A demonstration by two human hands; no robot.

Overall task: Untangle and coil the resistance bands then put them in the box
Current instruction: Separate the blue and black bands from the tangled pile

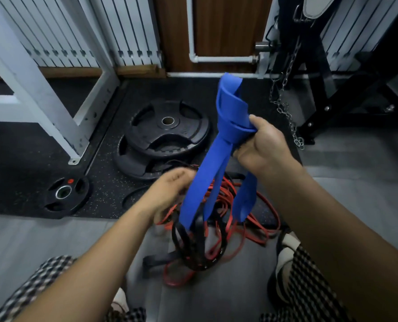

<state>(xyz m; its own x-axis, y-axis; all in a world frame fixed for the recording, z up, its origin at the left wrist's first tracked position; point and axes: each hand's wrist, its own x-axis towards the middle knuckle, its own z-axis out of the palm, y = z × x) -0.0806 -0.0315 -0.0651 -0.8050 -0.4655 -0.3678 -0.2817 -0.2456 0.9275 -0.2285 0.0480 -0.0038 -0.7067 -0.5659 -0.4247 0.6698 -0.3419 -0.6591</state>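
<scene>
**Fig. 1, head view.** R hand, approx. 3 o'clock of centre, is closed tight round a bunched fold of the blue band, thumb on top. The band's twisted upper loop stands up toward 12 o'clock, and its flat strands hang down toward 6 o'clock. L hand, at 7 o'clock, lies just beside the hanging strands w/ fingers curled toward them. Motion blur hides whether it pinches anything, so its grip cannot be told. At 6 o'clock, red bands and black bands lie tangled in one pile on the floor. The blue strands' lower ends reach down among the black loops. Stacked weight plates sit at 11 o'clock and a small plate at 9 o'clock. A chain hangs at 2 o'clock, beside a black bench frame.
</scene>
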